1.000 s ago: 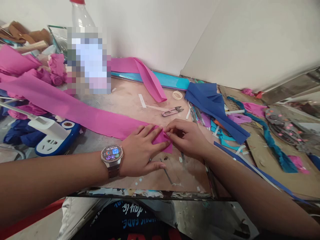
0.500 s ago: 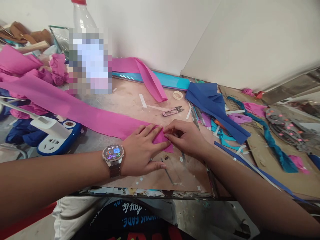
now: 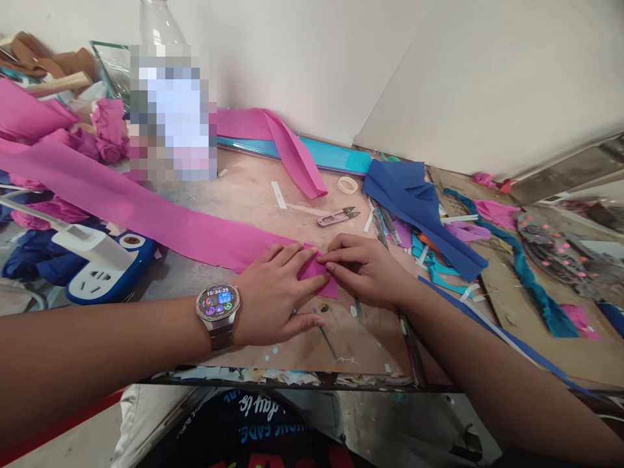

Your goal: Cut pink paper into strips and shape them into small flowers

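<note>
- Fingers of the left hand (image 3: 266,296) lie flat and spread out, pressing on the pink strip, with the thumb out to the side.
- Fingers of the right hand (image 3: 365,266) are close together: thumb and pointer pinch a small bit of the strip, just beside the left fingertips.
- Under it all is a big, flat, light brown surface (image 3: 253,188) with marks on it.
- One long, flat pink strip (image 3: 160,211) of thin, soft stuff runs from the far left to both hands. I cannot tell if it is cloth or paper.
- At the back lies a long, shiny, bright blue strip (image 3: 336,155), with a shorter, folded pink piece (image 3: 295,156) across it.
- To the right is a folded dark blue piece (image 3: 404,188).
- On the left sits a blue and white plug board (image 3: 100,279).
- Around the left wrist is a round silver watch (image 3: 218,302).
- Past the right hand lie little pink-handled snips (image 3: 336,218).
- Near them is a small cream ring (image 3: 347,191).
</note>
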Demonstrator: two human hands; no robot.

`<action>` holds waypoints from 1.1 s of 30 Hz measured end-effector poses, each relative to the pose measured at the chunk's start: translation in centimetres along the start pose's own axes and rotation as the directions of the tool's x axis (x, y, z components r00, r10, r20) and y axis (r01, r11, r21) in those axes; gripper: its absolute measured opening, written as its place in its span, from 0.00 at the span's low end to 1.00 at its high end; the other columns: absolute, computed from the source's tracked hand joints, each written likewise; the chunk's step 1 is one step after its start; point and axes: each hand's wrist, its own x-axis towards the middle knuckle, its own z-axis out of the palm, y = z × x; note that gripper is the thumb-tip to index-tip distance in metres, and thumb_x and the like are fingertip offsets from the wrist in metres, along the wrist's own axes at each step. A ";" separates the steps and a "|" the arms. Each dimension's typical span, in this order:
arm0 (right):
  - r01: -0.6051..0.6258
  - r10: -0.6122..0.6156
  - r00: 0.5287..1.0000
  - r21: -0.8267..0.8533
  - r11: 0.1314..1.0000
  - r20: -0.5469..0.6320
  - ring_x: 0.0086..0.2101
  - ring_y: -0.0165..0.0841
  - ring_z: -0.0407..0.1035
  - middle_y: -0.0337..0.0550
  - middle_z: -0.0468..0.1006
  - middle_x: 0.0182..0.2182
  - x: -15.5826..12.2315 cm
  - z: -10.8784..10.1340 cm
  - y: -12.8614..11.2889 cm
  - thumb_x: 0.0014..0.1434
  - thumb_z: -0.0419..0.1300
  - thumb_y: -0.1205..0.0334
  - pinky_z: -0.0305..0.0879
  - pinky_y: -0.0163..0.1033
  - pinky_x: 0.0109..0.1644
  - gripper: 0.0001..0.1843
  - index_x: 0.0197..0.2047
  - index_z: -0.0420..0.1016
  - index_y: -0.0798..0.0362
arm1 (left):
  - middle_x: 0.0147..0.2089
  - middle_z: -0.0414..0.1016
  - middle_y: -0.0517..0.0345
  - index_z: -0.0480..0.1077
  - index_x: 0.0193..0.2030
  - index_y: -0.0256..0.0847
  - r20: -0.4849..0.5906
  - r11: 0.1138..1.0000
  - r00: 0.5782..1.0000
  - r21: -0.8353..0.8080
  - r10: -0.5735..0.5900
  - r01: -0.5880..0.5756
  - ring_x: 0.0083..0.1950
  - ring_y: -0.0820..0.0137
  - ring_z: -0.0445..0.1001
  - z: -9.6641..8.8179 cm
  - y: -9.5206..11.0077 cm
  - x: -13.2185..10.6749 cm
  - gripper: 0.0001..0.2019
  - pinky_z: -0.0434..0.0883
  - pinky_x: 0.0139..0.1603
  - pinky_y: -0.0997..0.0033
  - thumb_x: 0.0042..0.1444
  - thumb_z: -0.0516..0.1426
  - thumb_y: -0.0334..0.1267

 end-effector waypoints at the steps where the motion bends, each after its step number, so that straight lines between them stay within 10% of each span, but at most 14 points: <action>1: 0.018 -0.018 1.000 0.009 1.000 0.021 0.39 0.32 0.73 0.44 0.78 0.40 0.0 -0.1 0.1 0.64 0.60 0.67 0.69 0.39 0.43 0.13 0.49 0.83 0.49 | 0.75 0.53 0.36 0.63 0.70 0.42 0.005 1.000 1.000 0.003 -0.002 0.002 0.74 0.43 0.53 0.0 0.0 0.0 0.36 0.56 0.69 0.37 0.65 0.46 0.64; 33: 0.052 -0.050 0.990 -0.011 0.999 0.132 0.44 0.36 0.72 0.47 0.76 0.44 -0.1 -0.6 -0.4 0.62 0.58 0.71 0.70 0.43 0.50 0.22 0.58 0.79 0.47 | 0.76 0.52 0.39 0.63 0.69 0.44 -0.008 0.999 1.000 0.029 -0.026 0.026 0.74 0.43 0.54 0.0 0.1 -0.2 0.34 0.53 0.69 0.36 0.65 0.46 0.63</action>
